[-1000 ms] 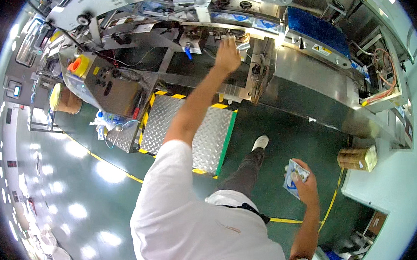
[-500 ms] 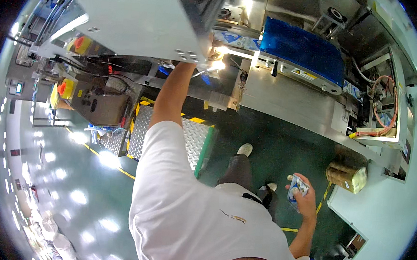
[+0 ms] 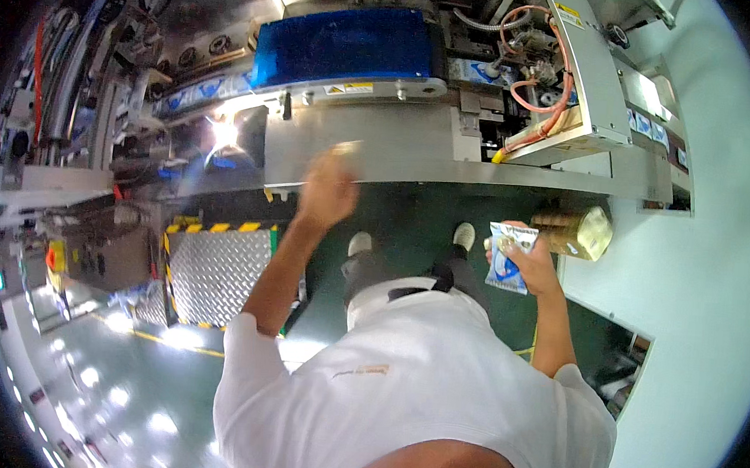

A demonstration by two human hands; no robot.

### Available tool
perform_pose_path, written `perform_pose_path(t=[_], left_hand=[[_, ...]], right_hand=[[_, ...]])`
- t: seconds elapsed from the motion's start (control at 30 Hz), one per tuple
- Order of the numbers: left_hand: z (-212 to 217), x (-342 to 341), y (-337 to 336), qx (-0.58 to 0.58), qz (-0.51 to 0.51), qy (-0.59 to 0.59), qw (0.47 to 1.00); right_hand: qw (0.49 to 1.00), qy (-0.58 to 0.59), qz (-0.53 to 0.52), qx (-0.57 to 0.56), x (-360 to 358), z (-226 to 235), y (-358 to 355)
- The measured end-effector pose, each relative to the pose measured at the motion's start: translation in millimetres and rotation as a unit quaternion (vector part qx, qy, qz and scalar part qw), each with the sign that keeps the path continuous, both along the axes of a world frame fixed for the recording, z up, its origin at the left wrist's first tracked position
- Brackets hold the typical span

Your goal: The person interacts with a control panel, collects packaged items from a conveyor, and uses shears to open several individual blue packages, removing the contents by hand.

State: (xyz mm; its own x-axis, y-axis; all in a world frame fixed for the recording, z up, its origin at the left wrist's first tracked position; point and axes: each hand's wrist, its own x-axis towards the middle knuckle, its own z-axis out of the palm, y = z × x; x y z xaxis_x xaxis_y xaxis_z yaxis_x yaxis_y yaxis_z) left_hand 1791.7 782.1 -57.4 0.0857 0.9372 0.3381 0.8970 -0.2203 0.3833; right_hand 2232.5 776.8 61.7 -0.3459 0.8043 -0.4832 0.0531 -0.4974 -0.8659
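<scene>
My right hand [image 3: 535,264] is closed around a small blue-and-white sachet [image 3: 504,276], held upright in front of my body. A pale cover shows at a fingertip of that hand. My left hand [image 3: 326,194] is raised over the front edge of the steel machine ledge [image 3: 382,139], smeared by motion. Something pale is at its fingertips, too blurred to make out, and I cannot tell how the fingers are set. Behind the ledge runs a blue cover [image 3: 344,47] on the packing machine, and blue-and-white printed film [image 3: 207,92] passes to its left.
A bright lamp [image 3: 224,134] shines left of the ledge. To the right an open machine housing [image 3: 590,75] shows an orange hose [image 3: 561,104]. A brown-gold roll [image 3: 567,230] is beyond my right hand. A chequer-plate step [image 3: 218,271] with yellow-black edging stands at the left.
My left hand has come out from behind the pale machine panel to above the ledge. The view has shifted right along the machine. My right hand keeps the sachet, now more upright.
</scene>
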Motion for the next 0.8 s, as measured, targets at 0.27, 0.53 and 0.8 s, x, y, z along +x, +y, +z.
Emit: perform_pose_path(t=[0.27,0.53,0.8], left_hand=[[9,210,171,-0.054,0.011,-0.126,0.990],[-40,251,276,-0.114,0.121,0.006,0.986],[-82,275,242,-0.065,0.197,-0.063,0.976]], right_hand=[[0.965,-0.127,0.217,0.070,63,-44,59],[0.909,-0.110,0.296,0.272,91,68,94],[0.843,-0.207,0.179,0.464,118,178,122]])
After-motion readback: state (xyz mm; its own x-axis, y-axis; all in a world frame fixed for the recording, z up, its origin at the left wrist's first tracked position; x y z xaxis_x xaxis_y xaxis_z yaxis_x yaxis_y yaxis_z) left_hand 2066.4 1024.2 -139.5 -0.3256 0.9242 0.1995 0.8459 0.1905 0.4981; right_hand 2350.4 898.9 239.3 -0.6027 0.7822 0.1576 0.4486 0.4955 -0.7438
